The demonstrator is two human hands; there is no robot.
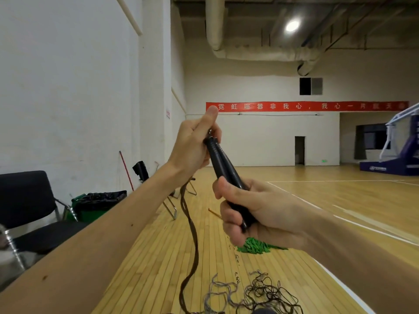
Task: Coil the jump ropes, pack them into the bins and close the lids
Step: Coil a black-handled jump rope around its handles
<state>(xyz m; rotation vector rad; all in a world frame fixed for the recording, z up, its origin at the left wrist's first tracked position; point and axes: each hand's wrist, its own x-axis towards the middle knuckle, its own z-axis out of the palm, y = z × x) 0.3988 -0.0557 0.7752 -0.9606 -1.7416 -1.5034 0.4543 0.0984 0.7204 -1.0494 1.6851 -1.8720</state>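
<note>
My right hand point(260, 214) wrapped the black handles' point(223, 168) lower end, my left hand point(195, 141) pinched their top, rope point(192, 241) hung below.

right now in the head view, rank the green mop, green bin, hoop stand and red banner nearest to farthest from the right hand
1. green mop, floor below the right hand
2. green bin, left by the wall
3. hoop stand, far right
4. red banner, back wall

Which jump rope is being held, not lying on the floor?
The one with black handles, gripped by the left hand and right hand; the tangled ropes lie on the floor.
</note>
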